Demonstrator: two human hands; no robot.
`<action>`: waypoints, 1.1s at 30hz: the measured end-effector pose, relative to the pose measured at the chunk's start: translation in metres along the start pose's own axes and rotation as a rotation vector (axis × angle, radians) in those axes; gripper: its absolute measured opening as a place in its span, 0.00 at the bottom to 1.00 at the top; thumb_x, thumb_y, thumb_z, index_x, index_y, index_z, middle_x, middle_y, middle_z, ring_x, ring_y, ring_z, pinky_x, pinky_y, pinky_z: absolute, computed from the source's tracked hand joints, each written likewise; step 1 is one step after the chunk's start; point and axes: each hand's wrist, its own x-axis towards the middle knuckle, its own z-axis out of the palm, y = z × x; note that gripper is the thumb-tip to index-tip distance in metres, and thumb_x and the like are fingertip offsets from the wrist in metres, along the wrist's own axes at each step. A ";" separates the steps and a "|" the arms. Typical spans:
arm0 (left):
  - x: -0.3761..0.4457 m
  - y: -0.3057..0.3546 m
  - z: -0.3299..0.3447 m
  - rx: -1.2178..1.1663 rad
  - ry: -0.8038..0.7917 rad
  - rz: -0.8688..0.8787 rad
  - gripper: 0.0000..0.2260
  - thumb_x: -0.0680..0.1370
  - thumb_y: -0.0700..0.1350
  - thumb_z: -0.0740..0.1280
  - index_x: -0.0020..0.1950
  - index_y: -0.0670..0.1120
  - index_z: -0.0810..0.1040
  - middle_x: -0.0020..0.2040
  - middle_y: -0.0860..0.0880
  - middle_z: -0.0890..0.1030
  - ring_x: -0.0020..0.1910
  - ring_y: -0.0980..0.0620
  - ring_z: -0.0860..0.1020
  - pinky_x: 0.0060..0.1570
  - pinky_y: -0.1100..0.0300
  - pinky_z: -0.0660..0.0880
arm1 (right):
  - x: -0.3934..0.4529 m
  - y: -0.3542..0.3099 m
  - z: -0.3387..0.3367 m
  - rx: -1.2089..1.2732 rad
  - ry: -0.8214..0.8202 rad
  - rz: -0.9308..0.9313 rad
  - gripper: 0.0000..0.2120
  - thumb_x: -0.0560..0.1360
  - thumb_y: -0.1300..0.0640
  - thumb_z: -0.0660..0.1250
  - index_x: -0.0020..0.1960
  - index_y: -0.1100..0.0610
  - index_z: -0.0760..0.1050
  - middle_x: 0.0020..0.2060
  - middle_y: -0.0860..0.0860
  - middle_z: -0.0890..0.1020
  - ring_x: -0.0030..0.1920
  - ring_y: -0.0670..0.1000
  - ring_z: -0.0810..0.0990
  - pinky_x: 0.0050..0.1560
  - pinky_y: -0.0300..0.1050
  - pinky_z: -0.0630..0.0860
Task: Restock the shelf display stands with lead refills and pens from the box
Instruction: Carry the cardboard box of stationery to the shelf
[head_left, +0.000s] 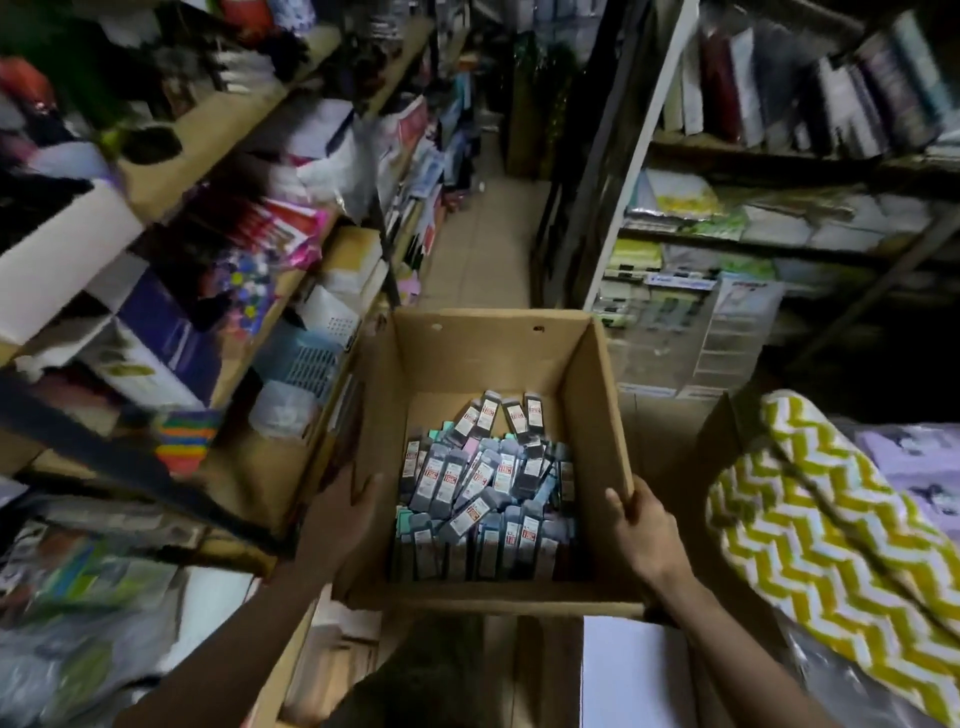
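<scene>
An open cardboard box (467, 358) sits in front of me in the aisle, held between both hands. Inside lie several small lead refill cases (488, 483), grey, teal and blue with red-and-white labels, heaped on the box floor. My left hand (348, 514) grips the box's left wall, thumb hooked over the rim. My right hand (641, 525) grips the right wall near its front corner, thumb over the rim and fingers outside. Clear plastic display stands (727, 338) show on the lower right shelf beyond the box.
Wooden shelves (218, 119) crammed with stationery line the left. A metal rack (639, 156) with paper packs and files stands on the right. A narrow tiled aisle (478, 244) runs ahead. A yellow-and-white zigzag cloth (810, 530) lies at right; a white sheet (634, 670) below.
</scene>
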 end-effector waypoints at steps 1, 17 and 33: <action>0.027 0.010 0.003 0.009 -0.001 0.021 0.20 0.82 0.53 0.60 0.70 0.44 0.70 0.62 0.40 0.79 0.59 0.39 0.77 0.62 0.48 0.71 | 0.025 -0.005 0.003 0.002 0.010 0.019 0.18 0.81 0.51 0.60 0.68 0.58 0.69 0.51 0.61 0.83 0.50 0.62 0.83 0.44 0.49 0.76; 0.350 0.148 0.009 -0.141 -0.052 -0.004 0.21 0.82 0.53 0.61 0.73 0.47 0.68 0.62 0.44 0.78 0.59 0.41 0.77 0.52 0.56 0.70 | 0.374 -0.146 -0.006 -0.048 -0.084 -0.003 0.15 0.82 0.55 0.59 0.68 0.53 0.67 0.45 0.50 0.79 0.41 0.52 0.82 0.38 0.40 0.77; 0.396 0.245 0.129 -0.375 0.426 -0.597 0.19 0.80 0.54 0.62 0.70 0.49 0.71 0.54 0.45 0.80 0.46 0.48 0.77 0.42 0.57 0.73 | 0.694 -0.219 -0.008 -0.417 -0.643 -0.507 0.18 0.83 0.54 0.57 0.70 0.60 0.67 0.57 0.57 0.79 0.56 0.56 0.79 0.56 0.43 0.71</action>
